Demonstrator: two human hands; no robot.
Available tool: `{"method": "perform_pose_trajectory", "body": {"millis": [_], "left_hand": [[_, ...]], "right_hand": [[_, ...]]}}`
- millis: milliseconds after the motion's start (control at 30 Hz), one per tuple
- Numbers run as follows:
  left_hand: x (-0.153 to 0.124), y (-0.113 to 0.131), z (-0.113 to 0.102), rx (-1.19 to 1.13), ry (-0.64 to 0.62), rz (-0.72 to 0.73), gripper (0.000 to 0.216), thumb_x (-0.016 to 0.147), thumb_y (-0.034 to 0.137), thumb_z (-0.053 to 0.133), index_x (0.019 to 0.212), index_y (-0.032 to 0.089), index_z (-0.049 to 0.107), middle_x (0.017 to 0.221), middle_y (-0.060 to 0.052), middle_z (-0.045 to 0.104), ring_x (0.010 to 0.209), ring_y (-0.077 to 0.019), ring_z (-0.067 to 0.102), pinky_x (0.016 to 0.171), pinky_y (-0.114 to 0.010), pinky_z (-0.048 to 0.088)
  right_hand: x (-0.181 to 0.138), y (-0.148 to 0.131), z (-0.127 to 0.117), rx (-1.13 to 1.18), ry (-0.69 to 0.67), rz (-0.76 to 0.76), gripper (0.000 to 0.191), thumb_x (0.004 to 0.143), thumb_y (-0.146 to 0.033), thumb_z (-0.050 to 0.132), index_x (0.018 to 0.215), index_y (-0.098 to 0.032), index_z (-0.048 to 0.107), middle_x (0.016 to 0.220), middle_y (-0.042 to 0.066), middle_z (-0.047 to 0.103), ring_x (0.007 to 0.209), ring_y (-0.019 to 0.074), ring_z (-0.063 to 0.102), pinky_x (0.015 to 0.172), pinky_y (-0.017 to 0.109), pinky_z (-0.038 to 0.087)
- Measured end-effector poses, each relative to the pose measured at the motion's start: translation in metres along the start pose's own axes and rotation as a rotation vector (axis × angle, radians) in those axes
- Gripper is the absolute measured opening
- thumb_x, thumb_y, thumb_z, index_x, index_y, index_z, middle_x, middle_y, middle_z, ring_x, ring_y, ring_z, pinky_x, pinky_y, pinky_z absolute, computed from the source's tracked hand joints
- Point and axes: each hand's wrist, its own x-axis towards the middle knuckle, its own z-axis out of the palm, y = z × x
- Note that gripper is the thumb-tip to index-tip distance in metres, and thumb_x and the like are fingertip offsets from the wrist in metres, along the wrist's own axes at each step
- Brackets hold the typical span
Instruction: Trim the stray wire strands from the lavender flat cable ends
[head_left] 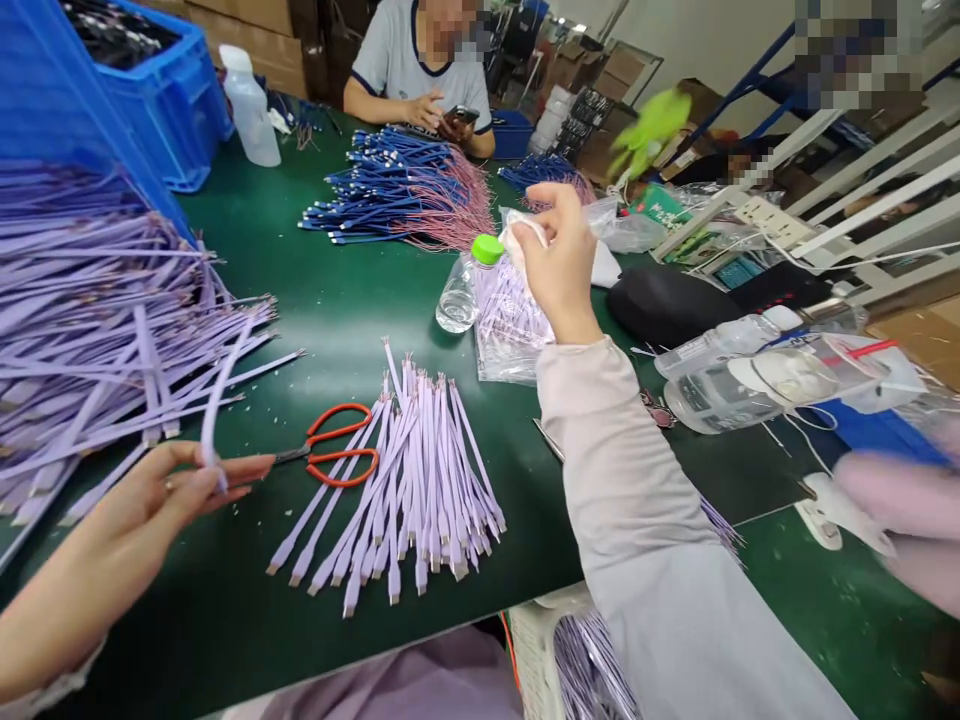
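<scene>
My left hand (169, 500) pinches a short lilac cable (219, 400) near one end, and its other end stands up in front of the large cable heap (90, 330). Right of its fingertips lie scissors (341, 450) with orange handles, partly over a fanned bundle of lilac cables (420, 460) with metal plugs toward me. My right hand (562, 260) is raised farther back, its fingers closed on a crumpled white tissue (517, 235). Below it are a clear bag of lilac cables (514, 310) and a clear bottle (459, 295) with a green cap.
Blue cables (397, 185) with pink wires lie at the back, before a person (420, 80) holding a phone (457, 120). A blue crate (161, 100) and white bottle (251, 105) stand back left. Clear bottles (742, 385) and a black case (660, 305) lie right.
</scene>
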Motion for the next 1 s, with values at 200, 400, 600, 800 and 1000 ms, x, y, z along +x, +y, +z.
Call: {"method": "perform_pose_trajectory", "body": {"millis": [200, 400, 600, 800, 1000], "left_hand": [[-0.035, 0.038, 0.026, -0.29, -0.062, -0.192, 0.043, 0.075, 0.068, 0.042, 0.086, 0.027, 0.041, 0.119, -0.007, 0.065, 0.101, -0.0265, 0.061, 0.093, -0.044, 0.044], [-0.045, 0.056, 0.055, -0.396, -0.159, -0.117, 0.04, 0.08, 0.062, 0.041, 0.092, 0.023, 0.046, 0.129, -0.013, 0.056, 0.113, -0.0245, 0.054, 0.094, -0.037, 0.044], [-0.042, 0.065, 0.059, -0.485, -0.126, -0.08, 0.036, 0.078, 0.06, 0.05, 0.084, 0.024, 0.05, 0.109, -0.008, 0.067, 0.098, -0.023, 0.061, 0.086, -0.032, 0.05], [-0.077, 0.016, 0.042, -0.594, -0.094, -0.332, 0.039, 0.076, 0.061, 0.055, 0.091, 0.027, 0.045, 0.068, 0.001, 0.068, 0.048, -0.0139, 0.054, 0.042, -0.023, 0.044], [-0.131, -0.041, 0.063, -0.761, -0.174, -0.544, 0.056, 0.063, 0.058, 0.071, 0.105, 0.028, 0.05, 0.071, -0.002, 0.07, 0.058, -0.0201, 0.062, 0.052, -0.027, 0.052]], "right_hand": [[-0.001, -0.01, 0.023, -0.326, -0.154, 0.003, 0.016, 0.09, -0.017, 0.046, 0.09, -0.017, 0.062, 0.096, 0.008, 0.064, 0.1, 0.0225, 0.055, 0.094, 0.038, 0.038], [-0.01, -0.018, 0.031, -0.45, -0.116, 0.038, 0.024, 0.093, -0.03, 0.043, 0.1, -0.014, 0.06, 0.107, 0.013, 0.058, 0.106, 0.0256, 0.048, 0.095, 0.041, 0.035], [-0.016, -0.001, 0.041, -0.202, -0.105, 0.089, 0.025, 0.084, -0.03, 0.057, 0.106, -0.019, 0.051, 0.099, 0.007, 0.058, 0.1, 0.024, 0.055, 0.091, 0.042, 0.042], [-0.021, 0.061, 0.052, 0.556, 0.194, 0.557, 0.027, 0.091, -0.044, 0.033, 0.089, -0.021, 0.047, 0.093, 0.005, 0.058, 0.092, 0.0166, 0.06, 0.078, 0.035, 0.05], [-0.044, 0.066, 0.059, 0.862, 0.003, 0.637, 0.045, 0.09, -0.048, 0.018, 0.099, -0.022, 0.054, 0.109, 0.004, 0.062, 0.108, 0.0106, 0.053, 0.092, 0.033, 0.043]]}}
